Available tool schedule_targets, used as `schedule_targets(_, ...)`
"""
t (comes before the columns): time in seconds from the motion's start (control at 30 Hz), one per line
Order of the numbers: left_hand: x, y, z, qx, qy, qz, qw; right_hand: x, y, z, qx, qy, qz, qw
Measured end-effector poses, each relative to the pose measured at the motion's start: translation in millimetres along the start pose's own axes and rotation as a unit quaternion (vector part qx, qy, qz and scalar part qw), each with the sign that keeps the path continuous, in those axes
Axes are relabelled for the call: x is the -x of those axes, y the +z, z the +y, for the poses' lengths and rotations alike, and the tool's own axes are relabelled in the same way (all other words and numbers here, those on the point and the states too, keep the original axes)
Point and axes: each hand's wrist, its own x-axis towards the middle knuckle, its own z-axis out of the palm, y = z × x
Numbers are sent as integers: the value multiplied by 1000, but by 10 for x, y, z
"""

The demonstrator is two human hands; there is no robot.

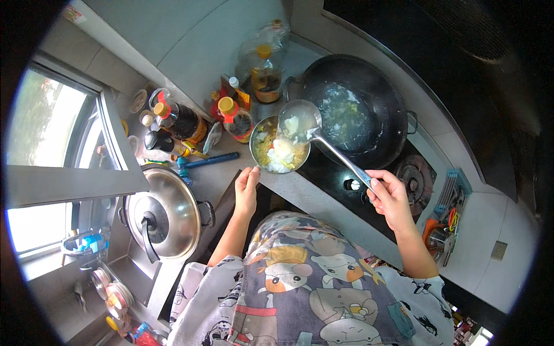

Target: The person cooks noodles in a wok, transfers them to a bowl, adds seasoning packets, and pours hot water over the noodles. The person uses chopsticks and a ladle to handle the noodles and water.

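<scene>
In my right hand [387, 197] is the handle of a metal ladle [337, 151]. Its round head hangs tilted over a metal bowl [252, 149], with cloudy liquid and a white lump in it. Yellow noodles [262, 149] fill the bowl, and a white, soft egg-like mass [282, 151] lies on top of them. The fingers of my left hand [246, 190] are closed at the bowl's near rim. Right behind the ladle, a black wok [385, 125] on the stove holds cloudy liquid with pale and yellow-green bits.
Sauce bottles [184, 123] and an oil jug [266, 82] crowd the back left counter. A blue-handled tool [212, 160] lies before them. Left of me is a lidded pot [173, 207] beside the sink. A bare burner [411, 181] is at right; an open window [65, 125] juts in at left.
</scene>
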Motion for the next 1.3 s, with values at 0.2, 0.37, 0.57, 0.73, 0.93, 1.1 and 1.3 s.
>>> schedule_targets(0.2,22,-45,-37,29,1,-7,1000,55,78,92,208,-201,53,956)
schedule_targets(0.37,33,-79,-31,33,2,-11,999,60,64,145,429,-417,82,797)
schedule_targets(0.57,30,-84,3,13,2,-11,1000,-15,32,323,375,-348,55,857)
schedule_targets(0.73,10,-112,-19,34,19,-5,999,-142,-181,193,65,-110,99,987)
schedule_targets(0.93,-9,-53,14,18,15,3,1000,-445,-752,344,409,-230,255,845)
schedule_targets(1.1,-34,-59,-7,8,13,1,1000,-750,-971,502,555,-289,329,708)
schedule_targets(1.3,-31,-68,-28,24,18,-10,1000,-800,-836,558,378,-185,261,868)
